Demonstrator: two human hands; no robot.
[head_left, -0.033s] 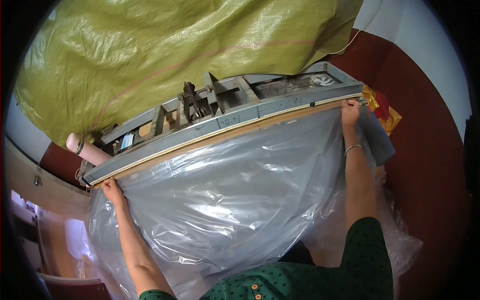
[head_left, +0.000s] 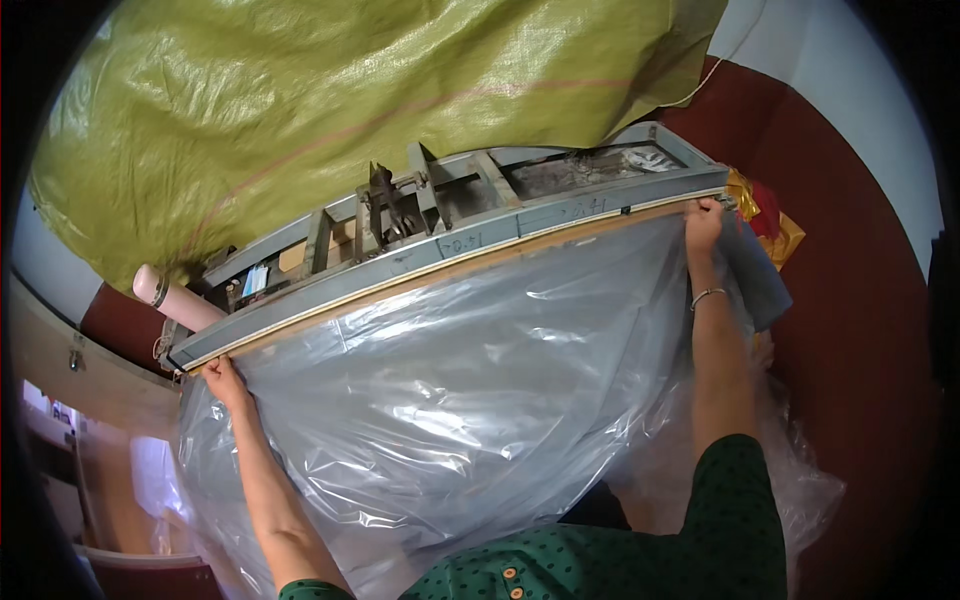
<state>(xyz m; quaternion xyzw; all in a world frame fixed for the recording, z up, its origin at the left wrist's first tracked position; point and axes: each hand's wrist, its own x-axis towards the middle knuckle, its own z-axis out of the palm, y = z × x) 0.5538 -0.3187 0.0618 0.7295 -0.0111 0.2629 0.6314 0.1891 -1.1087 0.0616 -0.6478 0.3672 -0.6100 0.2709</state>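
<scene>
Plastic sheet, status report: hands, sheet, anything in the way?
Left hand and right hand pinch the clear plastic sheet against the grey machine bar. Sheet slack, wrinkled. Nothing blocking.

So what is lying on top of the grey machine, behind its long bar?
A large yellow-green woven sack drapes over the rear of the grey machine, leaving its metal frame and levers visible. What lies under the sack cannot be seen.

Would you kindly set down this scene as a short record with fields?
Left hand: left hand pinches the clear plastic sheet at the bar's left end.
Right hand: right hand holds the sheet's other corner; bracelet on wrist.
Bar: long grey metal frame, tan strip along its near edge.
Behind: green woven sack.
</scene>
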